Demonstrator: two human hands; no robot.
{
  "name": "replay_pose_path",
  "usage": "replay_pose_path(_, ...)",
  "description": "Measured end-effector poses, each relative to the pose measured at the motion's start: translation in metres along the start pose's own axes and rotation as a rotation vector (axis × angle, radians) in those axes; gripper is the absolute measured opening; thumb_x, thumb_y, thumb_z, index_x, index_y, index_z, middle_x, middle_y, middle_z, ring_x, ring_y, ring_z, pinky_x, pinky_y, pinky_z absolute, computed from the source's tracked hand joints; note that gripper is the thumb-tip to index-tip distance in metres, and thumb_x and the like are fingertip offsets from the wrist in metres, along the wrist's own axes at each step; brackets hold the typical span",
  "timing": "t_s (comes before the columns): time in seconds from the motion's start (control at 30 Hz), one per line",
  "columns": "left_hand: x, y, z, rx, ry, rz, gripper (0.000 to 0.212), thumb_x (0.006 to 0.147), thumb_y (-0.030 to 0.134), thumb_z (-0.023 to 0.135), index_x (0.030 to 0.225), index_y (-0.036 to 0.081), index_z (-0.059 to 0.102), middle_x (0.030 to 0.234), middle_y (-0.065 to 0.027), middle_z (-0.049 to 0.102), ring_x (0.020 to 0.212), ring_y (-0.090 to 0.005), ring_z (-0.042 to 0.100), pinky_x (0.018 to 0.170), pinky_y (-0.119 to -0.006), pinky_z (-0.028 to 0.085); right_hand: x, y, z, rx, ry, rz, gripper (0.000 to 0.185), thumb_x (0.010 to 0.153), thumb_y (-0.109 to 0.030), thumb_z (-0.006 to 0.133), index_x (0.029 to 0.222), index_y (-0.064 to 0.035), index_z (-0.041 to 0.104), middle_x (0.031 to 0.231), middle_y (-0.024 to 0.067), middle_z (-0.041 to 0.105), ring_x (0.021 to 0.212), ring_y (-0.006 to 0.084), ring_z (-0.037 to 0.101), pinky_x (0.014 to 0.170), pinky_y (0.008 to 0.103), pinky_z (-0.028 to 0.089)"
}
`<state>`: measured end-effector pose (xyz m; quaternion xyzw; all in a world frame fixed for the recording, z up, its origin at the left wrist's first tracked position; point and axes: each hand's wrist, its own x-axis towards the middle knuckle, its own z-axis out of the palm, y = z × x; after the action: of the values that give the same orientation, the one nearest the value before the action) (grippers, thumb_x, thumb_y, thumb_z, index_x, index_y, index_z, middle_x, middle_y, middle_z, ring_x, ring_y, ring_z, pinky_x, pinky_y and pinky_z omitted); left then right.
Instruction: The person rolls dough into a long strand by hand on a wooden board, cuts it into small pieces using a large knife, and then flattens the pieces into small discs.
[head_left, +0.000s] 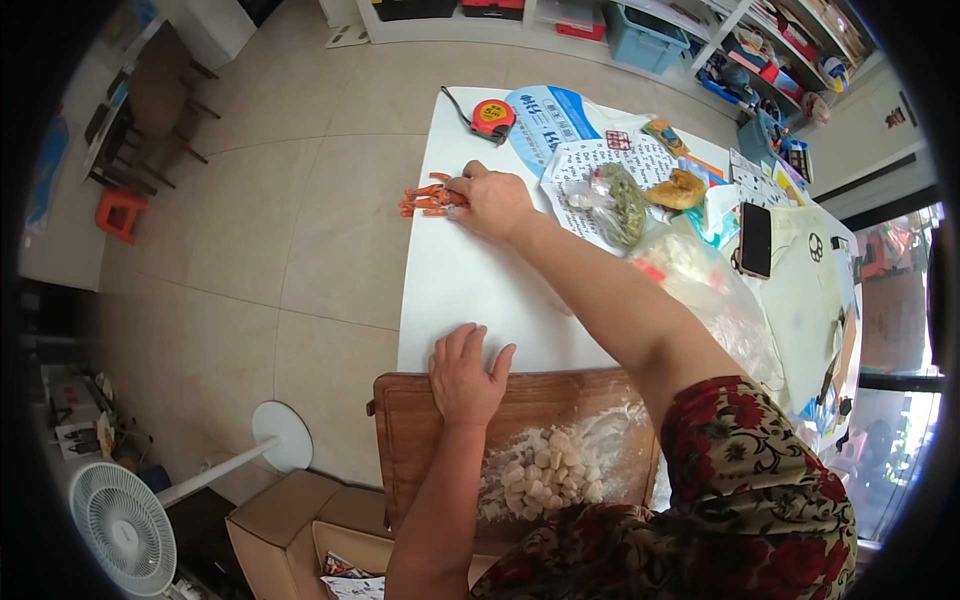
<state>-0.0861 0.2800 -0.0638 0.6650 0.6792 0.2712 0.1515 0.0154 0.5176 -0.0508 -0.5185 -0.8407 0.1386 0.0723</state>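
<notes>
My right hand (496, 199) reaches to the far left part of the white table (465, 292). Its fingers close on an orange toy figure (431, 199), partly hidden by the hand, whose jointed limbs stick out past the table edge. Palm down, my left hand (466, 375) lies over the far edge of a wooden cutting board (409, 427) with its fingertips on the table. It holds nothing and its thumb is spread. Small pale dough pieces (553, 472) lie heaped on the board in scattered white flour (619, 427).
A red tape measure (493, 120), printed sheets (581, 161), a bag of green stuff (622, 202), a brown lump of food (677, 189), a clear plastic bag (705, 277) and a smartphone (754, 240) cover the table's right side. A fan (124, 529) and a cardboard box (285, 510) stand lower left.
</notes>
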Motion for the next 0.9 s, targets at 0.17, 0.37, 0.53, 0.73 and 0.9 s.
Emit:
replay_pose_path(0.17, -0.002, -0.004, 0.004, -0.003, 0.016, 0.013, 0.035, 0.083, 0.03, 0.077, 0.109, 0.007, 0.069, 0.117, -0.0083, 0.064, 0.11, -0.0303, 0.058, 0.094, -0.045, 0.045, -0.005, -0.012, 0.001, 0.042, -0.001, 0.033, 0.04, 0.084, -0.032, 0.074, 0.118, -0.0121, 0.069, 0.112, 0.0107, 0.06, 0.095, 0.0257, 0.069, 0.081, 0.0397, 0.055)
replay_pose_path(0.37, -0.001, 0.0, 0.003, -0.006, 0.018, 0.025, 0.033, 0.085, 0.029, 0.076, 0.108, 0.007, 0.069, 0.117, -0.0083, 0.064, 0.11, -0.0307, 0.058, 0.093, -0.045, 0.046, -0.003, -0.014, 0.001, 0.017, -0.091, 0.033, 0.051, 0.082, -0.031, 0.076, 0.129, -0.0138, 0.062, 0.116, 0.0103, 0.059, 0.095, 0.0272, 0.069, 0.081, 0.0387, 0.056)
replay_pose_path(0.53, -0.002, -0.002, 0.003, -0.006, 0.006, 0.015, 0.031, 0.085, 0.028, 0.075, 0.107, 0.006, 0.07, 0.117, -0.0082, 0.065, 0.109, -0.0306, 0.058, 0.093, -0.044, 0.046, -0.014, -0.026, -0.011, 0.137, 0.066, 0.06, 0.04, 0.081, -0.031, 0.076, 0.114, -0.01, 0.067, 0.113, 0.0123, 0.061, 0.094, 0.0284, 0.07, 0.08, 0.0406, 0.056)
replay_pose_path(0.73, -0.005, -0.006, 0.001, -0.002, 0.01, 0.007, 0.03, 0.086, 0.027, 0.074, 0.107, 0.005, 0.07, 0.115, -0.0091, 0.066, 0.109, -0.0304, 0.059, 0.093, -0.044, 0.047, -0.021, 0.011, -0.085, -0.085, 0.01, 0.155, 0.032, 0.08, -0.023, 0.075, 0.108, -0.009, 0.069, 0.105, 0.0133, 0.07, 0.096, 0.0293, 0.071, 0.082, 0.0408, 0.056)
replay_pose_path(0.9, -0.003, -0.001, 0.002, -0.009, 0.026, 0.019, 0.027, 0.087, 0.025, 0.074, 0.103, 0.004, 0.071, 0.115, -0.0098, 0.067, 0.109, -0.031, 0.059, 0.094, -0.044, 0.047, -0.066, 0.068, -0.126, -0.228, -0.13, 0.316, 0.034, 0.084, -0.026, 0.071, 0.114, -0.0096, 0.069, 0.108, 0.0138, 0.073, 0.101, 0.0279, 0.071, 0.085, 0.0409, 0.056)
